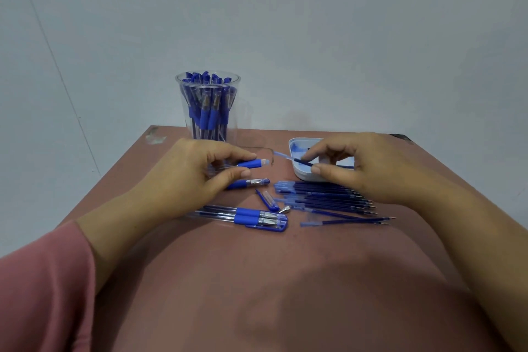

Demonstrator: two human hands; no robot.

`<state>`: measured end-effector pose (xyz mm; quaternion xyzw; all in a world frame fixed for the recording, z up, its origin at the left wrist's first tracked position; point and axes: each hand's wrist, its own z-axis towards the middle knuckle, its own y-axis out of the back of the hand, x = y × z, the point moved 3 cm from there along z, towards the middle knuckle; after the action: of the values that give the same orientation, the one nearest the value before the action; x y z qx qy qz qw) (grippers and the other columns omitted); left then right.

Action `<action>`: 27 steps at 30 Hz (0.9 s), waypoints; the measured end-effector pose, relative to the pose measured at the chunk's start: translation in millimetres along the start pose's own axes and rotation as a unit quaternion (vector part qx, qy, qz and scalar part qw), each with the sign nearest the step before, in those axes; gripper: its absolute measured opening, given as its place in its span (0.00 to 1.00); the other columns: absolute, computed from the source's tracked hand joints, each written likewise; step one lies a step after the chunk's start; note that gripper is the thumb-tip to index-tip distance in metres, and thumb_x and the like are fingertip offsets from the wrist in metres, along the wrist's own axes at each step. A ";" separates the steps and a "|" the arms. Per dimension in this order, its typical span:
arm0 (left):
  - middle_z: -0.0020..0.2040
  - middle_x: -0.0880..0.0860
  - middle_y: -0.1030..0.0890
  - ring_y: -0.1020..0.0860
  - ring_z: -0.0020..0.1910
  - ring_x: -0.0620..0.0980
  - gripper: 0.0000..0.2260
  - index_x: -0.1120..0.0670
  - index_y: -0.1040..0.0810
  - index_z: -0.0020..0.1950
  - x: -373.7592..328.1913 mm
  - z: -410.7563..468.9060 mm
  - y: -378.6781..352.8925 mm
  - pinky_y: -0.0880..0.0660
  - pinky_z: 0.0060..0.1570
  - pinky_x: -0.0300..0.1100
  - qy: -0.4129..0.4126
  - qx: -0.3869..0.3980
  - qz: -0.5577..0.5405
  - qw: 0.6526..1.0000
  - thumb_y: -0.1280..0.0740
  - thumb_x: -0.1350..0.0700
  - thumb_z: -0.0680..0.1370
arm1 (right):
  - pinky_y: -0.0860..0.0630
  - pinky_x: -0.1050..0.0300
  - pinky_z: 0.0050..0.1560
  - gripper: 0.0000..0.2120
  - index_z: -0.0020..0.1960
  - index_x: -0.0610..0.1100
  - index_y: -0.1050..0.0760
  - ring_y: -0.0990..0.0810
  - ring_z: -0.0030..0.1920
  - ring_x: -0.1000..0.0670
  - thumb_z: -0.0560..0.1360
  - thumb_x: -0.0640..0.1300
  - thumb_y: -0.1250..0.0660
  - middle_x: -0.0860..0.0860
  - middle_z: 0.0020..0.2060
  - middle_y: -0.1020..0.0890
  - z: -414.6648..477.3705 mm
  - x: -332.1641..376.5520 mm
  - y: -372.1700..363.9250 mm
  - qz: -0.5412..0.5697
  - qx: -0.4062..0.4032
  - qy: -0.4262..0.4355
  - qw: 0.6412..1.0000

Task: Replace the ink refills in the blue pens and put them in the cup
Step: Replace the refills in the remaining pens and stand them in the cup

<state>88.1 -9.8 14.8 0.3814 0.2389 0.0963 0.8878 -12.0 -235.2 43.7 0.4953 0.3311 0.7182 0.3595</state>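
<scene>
Blue-gripped pen barrel [251, 163] and thin refill [295, 160] are the pair at work, both just left of the white tray [298, 176]. The refill overhangs the tray's left rim. The left hand [194, 174] pinches the barrel between thumb and fingertips. The right hand [371, 168] pinches the refill the same way, partly over the tray.

The likely trouble is alignment. The barrel's mouth is small and the refill is slender and flexible, so a slanted approach could make it miss, bend or catch on the grip. A slack pinch could also drop it into the tray among the refills lying there, or smear ink on the fingers.

The barrel's long axis runs nearly left to right, its open grip end facing the tray. The refill lies on a slight diagonal, with its pale end up and left toward that mouth and its dark length running down and right under the fingers. A small gap separates the two.

Nearer the person than the tray lies a pile of refills [328, 197], and left of that a loose cap [270, 200] and more pens [257, 218] on the tabletop [257, 294]. The clear cup [207, 123], full of pens, stands beyond and left of the tray.
</scene>
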 end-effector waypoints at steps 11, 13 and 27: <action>0.39 0.22 0.25 0.22 0.41 0.32 0.12 0.44 0.18 0.56 -1.4 0.1 0.0 0.31 0.40 0.23 0.006 -0.003 -0.011 1.000 0.30 0.49 0.74 | 0.25 0.48 0.55 0.07 0.49 0.63 0.21 0.21 0.46 0.58 0.74 0.51 0.32 0.60 0.39 0.19 1.3 -4.3 -7.7 -0.010 -0.001 0.009 1.000; 0.40 0.22 0.25 0.22 0.41 0.31 0.13 0.44 0.18 0.56 -2.0 0.2 0.5 0.31 0.41 0.23 0.003 -0.005 -0.017 1.000 0.32 0.46 0.73 | 0.24 0.48 0.55 0.08 0.49 0.63 0.21 0.21 0.46 0.57 0.74 0.50 0.32 0.60 0.39 0.19 1.4 -4.9 -9.1 -0.011 0.000 0.011 1.000; 0.41 0.28 0.25 0.25 0.41 0.27 0.12 0.46 0.17 0.56 -0.7 1.0 0.8 0.33 0.39 0.20 0.002 -0.011 -0.002 1.000 0.30 0.48 0.73 | 0.25 0.47 0.55 0.09 0.51 0.64 0.22 0.20 0.46 0.58 0.74 0.51 0.32 0.61 0.41 0.19 2.9 -7.6 -10.2 -0.017 -0.012 0.021 1.000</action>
<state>88.0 -10.1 16.2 0.3709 0.2408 0.0976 0.8916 -5.4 -236.0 32.5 0.4701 0.3381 0.7260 0.3710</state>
